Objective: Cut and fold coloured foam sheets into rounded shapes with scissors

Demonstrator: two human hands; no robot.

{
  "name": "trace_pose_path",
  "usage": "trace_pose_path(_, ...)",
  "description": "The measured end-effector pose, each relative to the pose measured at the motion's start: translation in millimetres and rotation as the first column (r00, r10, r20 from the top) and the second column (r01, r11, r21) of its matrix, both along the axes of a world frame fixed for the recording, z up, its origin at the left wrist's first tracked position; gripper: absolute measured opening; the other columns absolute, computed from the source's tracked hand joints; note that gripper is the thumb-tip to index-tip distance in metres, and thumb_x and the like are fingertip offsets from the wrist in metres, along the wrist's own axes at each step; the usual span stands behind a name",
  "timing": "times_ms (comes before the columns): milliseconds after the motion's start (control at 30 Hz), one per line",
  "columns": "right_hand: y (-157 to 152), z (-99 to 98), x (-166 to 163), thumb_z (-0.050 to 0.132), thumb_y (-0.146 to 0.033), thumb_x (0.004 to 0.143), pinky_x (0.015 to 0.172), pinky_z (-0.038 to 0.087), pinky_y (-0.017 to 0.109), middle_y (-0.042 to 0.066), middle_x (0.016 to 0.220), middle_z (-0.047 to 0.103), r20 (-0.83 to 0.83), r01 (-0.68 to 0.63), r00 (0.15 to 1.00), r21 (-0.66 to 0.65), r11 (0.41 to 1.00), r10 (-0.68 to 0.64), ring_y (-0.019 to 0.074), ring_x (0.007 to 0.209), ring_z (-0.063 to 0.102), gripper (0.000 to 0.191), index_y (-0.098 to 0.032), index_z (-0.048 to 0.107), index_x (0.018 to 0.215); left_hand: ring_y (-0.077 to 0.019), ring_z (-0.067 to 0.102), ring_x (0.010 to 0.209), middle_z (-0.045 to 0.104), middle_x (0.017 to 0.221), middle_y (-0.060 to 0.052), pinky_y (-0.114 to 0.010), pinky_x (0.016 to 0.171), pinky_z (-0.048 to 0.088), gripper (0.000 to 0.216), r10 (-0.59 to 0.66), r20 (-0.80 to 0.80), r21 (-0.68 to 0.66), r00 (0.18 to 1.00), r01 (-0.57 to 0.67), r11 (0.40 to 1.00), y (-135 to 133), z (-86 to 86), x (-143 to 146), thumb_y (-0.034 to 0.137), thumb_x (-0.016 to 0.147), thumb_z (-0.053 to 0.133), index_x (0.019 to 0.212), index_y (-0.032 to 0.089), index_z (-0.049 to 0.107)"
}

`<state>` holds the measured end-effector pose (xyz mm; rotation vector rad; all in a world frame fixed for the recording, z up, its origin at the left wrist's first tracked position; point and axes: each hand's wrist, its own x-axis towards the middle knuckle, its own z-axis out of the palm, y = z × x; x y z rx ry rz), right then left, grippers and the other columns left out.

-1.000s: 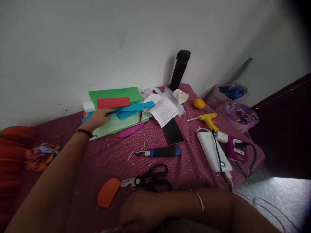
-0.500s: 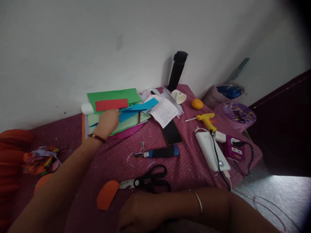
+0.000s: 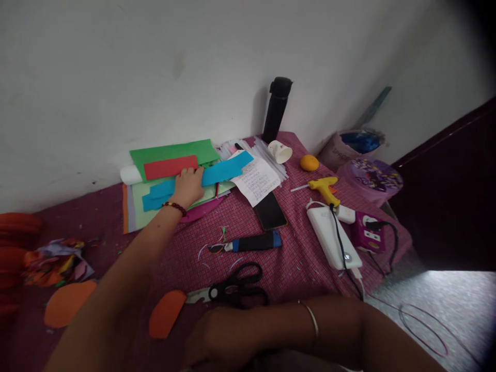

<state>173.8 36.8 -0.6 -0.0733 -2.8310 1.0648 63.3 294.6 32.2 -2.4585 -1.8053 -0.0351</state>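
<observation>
My left hand (image 3: 189, 187) rests across the blue paper strips (image 3: 225, 170) on a pile of coloured sheets. Its fingers bend over the strips, with the fingertips partly hidden. A red paper strip (image 3: 170, 167) and a green sheet (image 3: 174, 151) lie just beyond. Low in the view, my right hand (image 3: 219, 338) is closed, and whatever it may hold is hidden. Black-handled scissors (image 3: 236, 289) lie just past it, blades touching or close to an orange paper piece (image 3: 166, 315). A blue-and-black utility knife (image 3: 256, 242) lies farther up the cloth.
A phone (image 3: 271, 213) lies partly under a handwritten sheet (image 3: 258, 181). To the right are a yellow glue gun (image 3: 324, 190), a white power bank (image 3: 329, 237) and a purple socket box (image 3: 368, 232) with cables. A black bottle (image 3: 277, 111) stands by the wall; paper scraps (image 3: 58, 261) are left.
My left hand has shifted right along the blue strips, which now lie flatter across the pile. My right hand has stayed nearly in place. The view has shifted slightly.
</observation>
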Motion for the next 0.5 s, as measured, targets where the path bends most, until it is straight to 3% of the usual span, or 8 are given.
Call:
trace_pose_path(167, -1.7, -4.6, -2.3, 0.054, -0.022, 0.093, 0.070, 0.044, 0.020, 0.004, 0.098, 0.073, -0.005, -0.007, 1.000, 0.008, 1.000, 0.007, 0.0131, 0.090, 0.064, 0.015, -0.013, 0.066, 0.096, -0.0353, 0.048, 0.119, 0.060, 0.120, -0.020, -0.049, 0.104, 0.026, 0.055, 0.018, 0.030, 0.103, 0.999, -0.021, 0.995, -6.4, -1.3, 4.8, 0.011, 0.082, 0.050, 0.136, 0.008, 0.048)
trace_pose_path(267, -3.9, -10.5, -3.7, 0.054, -0.023, 0.093, 0.068, 0.044, 0.020, 0.004, 0.096, 0.073, -0.046, 0.001, 0.999, -0.003, 1.000, -0.001, 0.0133, 0.088, 0.065, 0.018, -0.012, 0.067, 0.099, -0.0370, 0.052, 0.115, 0.061, 0.117, -0.022, -0.049, 0.095, 0.035, 0.048, 0.033, 0.062, 0.135, 0.997, -0.042, 0.990, -10.4, 7.1, 3.9, 0.011, 0.083, 0.046, 0.131, 0.008, 0.052)
trace_pose_path(400, -6.4, -16.2, -4.1, 0.054, -0.022, 0.093, 0.072, 0.044, 0.019, 0.004, 0.099, 0.073, -0.092, 0.015, 0.996, -0.060, 0.998, -0.020, 0.0129, 0.092, 0.065, 0.021, -0.011, 0.068, 0.103, -0.0366, 0.061, 0.099, 0.066, 0.109, -0.020, -0.045, 0.078, 0.045, 0.036, 0.102, 0.129, 0.137, 0.986, -0.119, 0.983, -14.0, 29.6, -6.2, 0.019, 0.084, 0.047, 0.118, 0.013, 0.059)
trace_pose_path(500, -6.9, -18.5, -4.6, 0.054, -0.019, 0.092, 0.075, 0.044, 0.019, 0.005, 0.102, 0.073, -0.099, 0.033, 0.994, -0.074, 0.997, -0.040, 0.0139, 0.094, 0.065, 0.022, -0.010, 0.069, 0.105, -0.0377, 0.061, 0.099, 0.068, 0.101, -0.018, -0.046, 0.079, 0.045, 0.030, 0.217, 0.363, 0.009, 0.906, -0.236, 0.972, -19.6, 54.6, -20.5, 0.027, 0.080, 0.056, 0.106, 0.015, 0.063)
